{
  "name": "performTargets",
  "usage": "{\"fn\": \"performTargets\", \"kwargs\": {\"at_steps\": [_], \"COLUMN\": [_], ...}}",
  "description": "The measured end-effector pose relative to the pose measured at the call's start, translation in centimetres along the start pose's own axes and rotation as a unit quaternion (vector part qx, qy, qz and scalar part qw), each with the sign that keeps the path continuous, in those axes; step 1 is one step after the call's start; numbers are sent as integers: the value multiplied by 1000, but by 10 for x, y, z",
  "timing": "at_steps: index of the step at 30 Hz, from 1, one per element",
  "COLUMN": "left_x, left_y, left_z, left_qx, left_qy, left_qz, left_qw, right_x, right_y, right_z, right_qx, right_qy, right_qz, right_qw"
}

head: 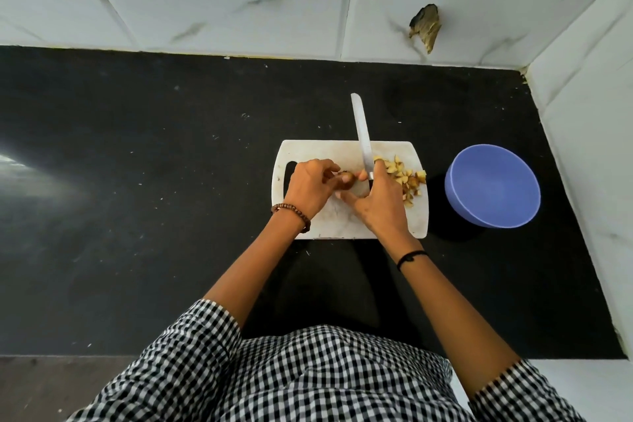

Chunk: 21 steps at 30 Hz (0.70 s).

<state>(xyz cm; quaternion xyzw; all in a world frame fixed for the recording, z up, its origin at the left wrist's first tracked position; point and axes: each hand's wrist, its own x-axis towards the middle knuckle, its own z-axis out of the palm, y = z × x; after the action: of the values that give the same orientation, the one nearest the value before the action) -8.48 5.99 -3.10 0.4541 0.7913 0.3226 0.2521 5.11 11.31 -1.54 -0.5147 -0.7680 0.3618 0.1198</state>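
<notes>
The left hand (310, 187) pinched a small brown-skinned chunk (346, 180) just left of the long steel knife (362, 134) the right hand (376, 204) gripped, blade toward the black table (171, 147)'s far edge.

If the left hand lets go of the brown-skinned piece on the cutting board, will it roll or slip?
The brown-skinned piece looks rounded, so it would probably roll once the left hand releases it. Being freshly cut, it is likely moist, and the white cutting board looks smooth, so it may slide under the knife.
</notes>
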Motion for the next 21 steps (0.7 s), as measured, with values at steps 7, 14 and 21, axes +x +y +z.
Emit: {"fn": "performTargets", "kwargs": {"at_steps": [7,14,21], "left_x": [-6,-2,5], "left_y": [-3,-3,-2], "left_z": [0,-3,-7], "left_qx": [7,57,154], "left_qy": [-18,-82,-92], "left_qz": [-1,61,109], "left_qw": [1000,993,978], "right_x": [12,14,5], "right_y": [1,6,11], "right_z": [-8,-10,-3], "right_qx": [-4,-20,-43], "right_qy": [-34,-63,4], "right_qz": [-29,-51,-41], "right_qw": [999,997,998]}}
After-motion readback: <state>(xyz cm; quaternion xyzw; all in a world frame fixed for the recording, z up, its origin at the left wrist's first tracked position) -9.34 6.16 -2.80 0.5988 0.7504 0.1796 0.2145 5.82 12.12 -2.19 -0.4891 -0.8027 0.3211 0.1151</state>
